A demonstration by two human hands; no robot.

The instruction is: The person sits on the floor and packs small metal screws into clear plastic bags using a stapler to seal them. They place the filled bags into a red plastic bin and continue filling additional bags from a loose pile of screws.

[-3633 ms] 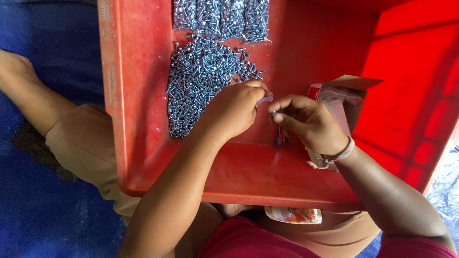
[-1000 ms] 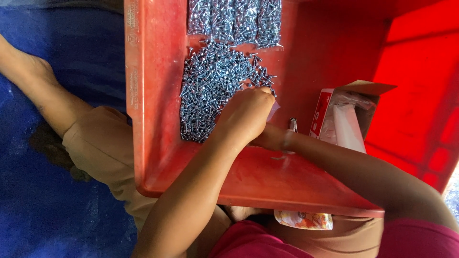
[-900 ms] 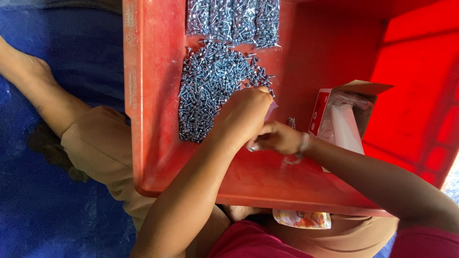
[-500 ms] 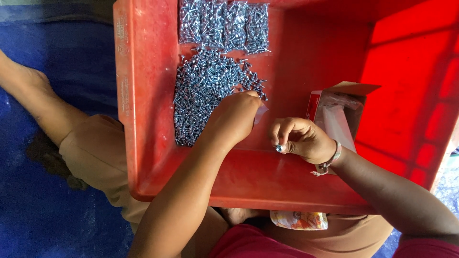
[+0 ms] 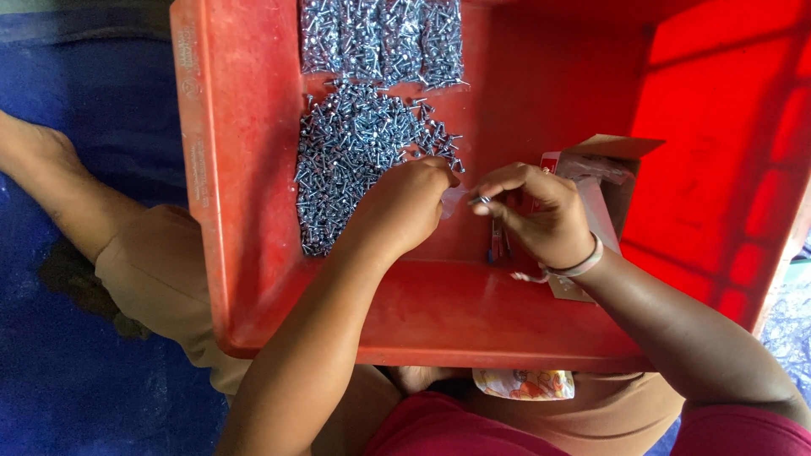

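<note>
**Small Screws in a Big Red Bin**

Head view, looking straight down.

2 hands inside a big red bin [image 5: 253, 253]. Left hand [image 5: 401, 207] curled narrow, fingertips pinched together at the near edge of the loose screw pile [image 5: 355, 156]. Looks to be pinching a small clear bag [image 5: 452, 201], held out toward the other hand. Hard to tell if any screws are tucked under the fingers.

Right hand [image 5: 541, 215] just beside the left, almost touching. Thumb and first finger closed tight on 1 small silver screw [image 5: 481, 200]. Screw lying sideways, long way pointing left toward the clear bag. Bag right next to the screw tip, so very near. Right hand nearer to the screw, left hand nearer to the pile. Thin bands [image 5: 579, 266] round the right wrist.

Loose screw pile up and to the left of both hands, touching the left fingertips. Further up, at the far wall, a row of filled clear packets [image 5: 380, 38], flat and side by side, full of the same silver screws.

Open cardboard box [image 5: 604, 169] behind the right hand, brown with a red and white side, flap up. Partly hidden by the hand.

Under the bin, a tan lap, a dark red shirt and a small colourful packet [image 5: 524, 384] peeking out. Blue floor sheet [image 5: 76, 355] on the left.
</note>
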